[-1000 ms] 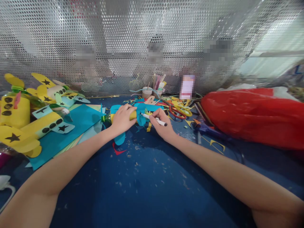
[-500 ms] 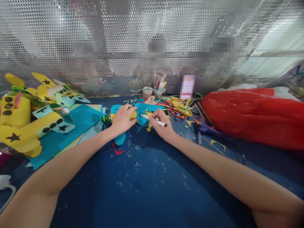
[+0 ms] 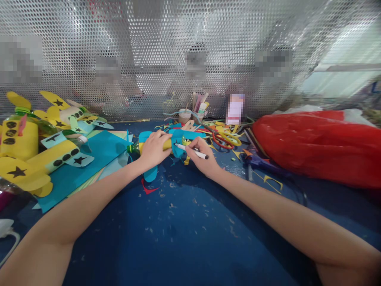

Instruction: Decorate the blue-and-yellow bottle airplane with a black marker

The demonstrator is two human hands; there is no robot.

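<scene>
Just right of the teal sheet (image 3: 86, 159), the bottle plane (image 3: 167, 144) lies gripped under the left hand (image 3: 154, 147) while the right hand (image 3: 205, 158) pinches a white marker (image 3: 201, 154), whose tip probably wants light, short strokes against a firmly steadied blue tail (image 3: 179, 153).

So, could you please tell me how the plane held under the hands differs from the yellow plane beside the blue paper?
The held plane has deep blue wings; the yellow plane has pale wings with black marks. The held plane's neck points left, while the yellow plane's points right. The held plane's tail is blue; the yellow plane's is yellow. Both have yellow bodies.
</scene>
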